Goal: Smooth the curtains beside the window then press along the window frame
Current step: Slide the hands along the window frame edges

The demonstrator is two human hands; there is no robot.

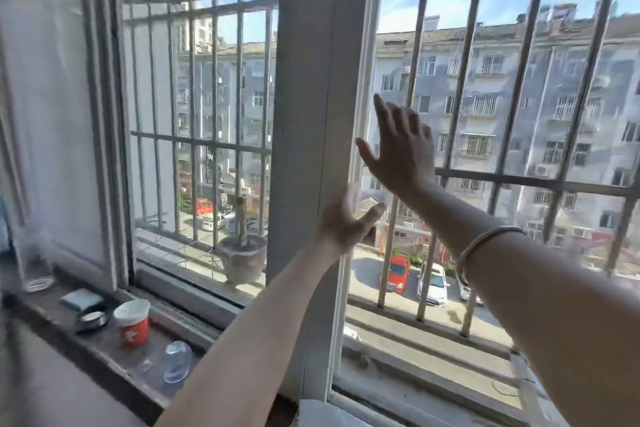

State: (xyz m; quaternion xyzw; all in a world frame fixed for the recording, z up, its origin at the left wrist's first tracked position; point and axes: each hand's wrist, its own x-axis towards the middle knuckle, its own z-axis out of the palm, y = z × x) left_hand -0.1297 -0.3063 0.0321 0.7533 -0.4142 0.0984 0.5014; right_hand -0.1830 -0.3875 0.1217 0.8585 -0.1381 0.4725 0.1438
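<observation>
The white window frame's central upright (304, 80) runs from top to bottom in the middle of the view. My left hand (346, 224) is raised against the right edge of this upright, fingers spread, holding nothing. My right hand (398, 149) is higher and just right of the upright, palm flat toward the pane, fingers apart; a silver bangle circles that forearm. A pale curtain (45, 97) hangs at the far left beside the window, away from both hands.
The stone sill (104, 357) at lower left carries a red cup (133, 322), a clear upturned glass (176, 360), a small dark dish (91, 317) and a jar (36, 274). Metal security bars (464, 80) and a potted plant (242, 253) stand outside the glass.
</observation>
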